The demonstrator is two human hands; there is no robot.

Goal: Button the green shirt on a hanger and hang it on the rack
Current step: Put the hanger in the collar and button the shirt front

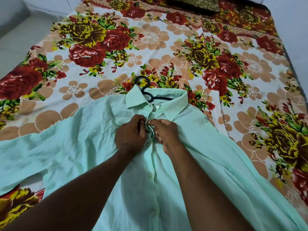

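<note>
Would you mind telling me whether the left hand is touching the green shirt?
Touching. The head view shows the left hand pinching the front edge of the green shirt, with the right hand gripping the opposite edge.

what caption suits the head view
Left hand and right hand pinch the green shirt at its placket, hanger inside, on a floral bedsheet.

**No readable text**

No legible text, labels, brands, numbers or signs anywhere in view. Checked the green shirt (80,147), the black hanger (145,88) and the bedsheet (150,38): plain fabric, plain plastic, floral print only. There's a dark sliver inside the collar, too small to tell what it is.
</note>
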